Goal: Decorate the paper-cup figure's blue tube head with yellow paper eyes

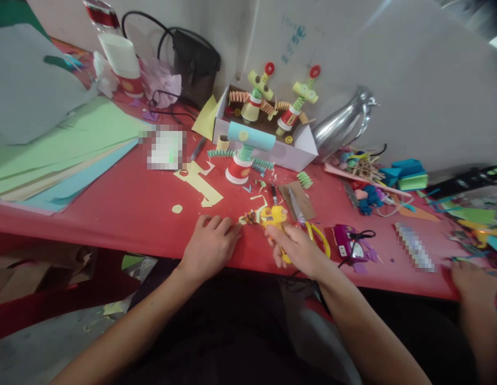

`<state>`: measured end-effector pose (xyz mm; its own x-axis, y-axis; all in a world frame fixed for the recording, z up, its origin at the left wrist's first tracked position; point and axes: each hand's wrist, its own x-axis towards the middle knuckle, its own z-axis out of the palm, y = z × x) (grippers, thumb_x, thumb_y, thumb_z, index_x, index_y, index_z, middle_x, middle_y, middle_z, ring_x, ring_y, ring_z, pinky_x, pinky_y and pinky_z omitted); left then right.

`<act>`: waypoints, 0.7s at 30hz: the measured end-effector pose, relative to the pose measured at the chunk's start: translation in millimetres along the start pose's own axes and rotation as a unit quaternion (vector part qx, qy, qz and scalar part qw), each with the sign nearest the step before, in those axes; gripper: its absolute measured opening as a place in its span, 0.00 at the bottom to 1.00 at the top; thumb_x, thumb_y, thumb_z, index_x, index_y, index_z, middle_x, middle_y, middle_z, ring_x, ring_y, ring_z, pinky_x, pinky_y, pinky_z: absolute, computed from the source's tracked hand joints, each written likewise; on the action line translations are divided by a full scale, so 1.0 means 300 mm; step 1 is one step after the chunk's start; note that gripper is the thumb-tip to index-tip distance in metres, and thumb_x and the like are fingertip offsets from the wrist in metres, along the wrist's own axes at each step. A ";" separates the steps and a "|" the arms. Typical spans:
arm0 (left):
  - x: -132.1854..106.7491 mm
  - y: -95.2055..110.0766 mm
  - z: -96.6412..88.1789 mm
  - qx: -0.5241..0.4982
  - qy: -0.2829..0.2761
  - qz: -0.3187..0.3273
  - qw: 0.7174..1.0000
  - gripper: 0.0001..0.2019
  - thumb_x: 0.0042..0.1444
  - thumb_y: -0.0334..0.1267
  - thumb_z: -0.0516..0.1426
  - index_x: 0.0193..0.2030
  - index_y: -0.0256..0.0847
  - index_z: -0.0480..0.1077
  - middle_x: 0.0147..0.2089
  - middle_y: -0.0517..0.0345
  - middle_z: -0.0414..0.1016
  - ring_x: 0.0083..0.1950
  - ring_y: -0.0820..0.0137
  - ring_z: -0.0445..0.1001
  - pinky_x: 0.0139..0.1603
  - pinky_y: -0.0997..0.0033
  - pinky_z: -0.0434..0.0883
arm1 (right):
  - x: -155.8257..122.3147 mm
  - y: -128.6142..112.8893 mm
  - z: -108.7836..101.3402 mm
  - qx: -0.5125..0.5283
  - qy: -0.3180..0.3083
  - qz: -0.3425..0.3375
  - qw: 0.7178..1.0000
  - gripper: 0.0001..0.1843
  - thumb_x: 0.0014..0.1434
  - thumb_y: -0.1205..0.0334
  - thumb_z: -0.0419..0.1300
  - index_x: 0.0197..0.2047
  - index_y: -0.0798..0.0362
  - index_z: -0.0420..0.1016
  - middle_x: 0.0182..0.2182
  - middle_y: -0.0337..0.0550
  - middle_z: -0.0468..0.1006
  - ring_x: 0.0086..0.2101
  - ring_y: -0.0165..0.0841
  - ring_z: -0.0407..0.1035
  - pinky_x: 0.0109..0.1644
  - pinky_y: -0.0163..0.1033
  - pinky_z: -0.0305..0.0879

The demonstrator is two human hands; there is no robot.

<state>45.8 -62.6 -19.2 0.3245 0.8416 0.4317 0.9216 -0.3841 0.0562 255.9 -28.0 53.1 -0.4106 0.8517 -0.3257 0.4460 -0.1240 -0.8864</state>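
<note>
My right hand point(290, 243) is wrapped round the handle of a yellow hot glue gun point(276, 215), whose nozzle points left. My left hand point(212, 240) rests low over the red table, fingers bent. Its fingertips meet a small pale piece point(242, 220) at the nozzle; what they grip is mostly hidden. Behind the hands stands a paper-cup robot figure point(238, 167) with a light blue roll for a head and folded green arms. Beside the glue gun lie scissors point(318, 238) with yellow handles. A cut-out yellow paper sheet point(200, 184) and a yellow disc point(177, 209) lie farther left.
Two more figures stand in a white box point(268, 152) near the wall. A steel jug point(344, 120) leans beside it. Coloured paper sheets point(68, 155) cover the left side. A purple device point(348, 243) lies right. Another person's hand point(475, 280) is at far right.
</note>
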 end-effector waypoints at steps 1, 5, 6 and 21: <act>0.000 0.000 -0.001 -0.003 -0.001 0.000 1.000 0.14 0.68 0.41 0.50 0.50 0.43 0.75 0.38 0.51 0.74 0.41 0.60 0.70 0.45 0.54 0.62 | -0.003 -0.004 0.001 -0.009 -0.002 -0.001 1.000 0.24 0.64 0.37 0.54 0.35 0.51 0.65 0.25 0.32 0.68 0.16 0.24 0.66 0.20 0.32 0.62; 0.001 0.001 -0.002 -0.007 0.001 -0.002 1.000 0.14 0.68 0.41 0.50 0.49 0.43 0.76 0.38 0.51 0.74 0.40 0.61 0.70 0.45 0.55 0.62 | -0.020 -0.015 -0.003 -0.032 -0.001 -0.001 0.999 0.23 0.66 0.39 0.52 0.33 0.50 0.63 0.21 0.31 0.67 0.16 0.24 0.66 0.22 0.33 0.63; 0.002 0.001 -0.001 -0.005 0.003 -0.001 1.000 0.14 0.68 0.41 0.50 0.49 0.43 0.76 0.38 0.51 0.74 0.40 0.60 0.70 0.45 0.54 0.62 | -0.021 -0.014 -0.006 -0.032 0.002 0.002 0.999 0.23 0.65 0.39 0.53 0.33 0.50 0.63 0.21 0.31 0.67 0.16 0.25 0.66 0.22 0.33 0.62; 0.008 0.002 0.006 0.001 0.005 0.002 1.000 0.13 0.68 0.40 0.51 0.50 0.42 0.75 0.37 0.51 0.75 0.40 0.60 0.71 0.44 0.54 0.62 | -0.017 -0.025 -0.015 -0.068 -0.026 0.017 0.997 0.23 0.66 0.38 0.50 0.33 0.50 0.60 0.21 0.31 0.67 0.17 0.25 0.66 0.23 0.34 0.63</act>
<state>47.4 -60.2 -19.9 0.3255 0.8364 0.4410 0.9209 -0.3861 0.0525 258.4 -29.1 62.8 -0.4317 0.8207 -0.3743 0.5625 -0.0794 -0.8230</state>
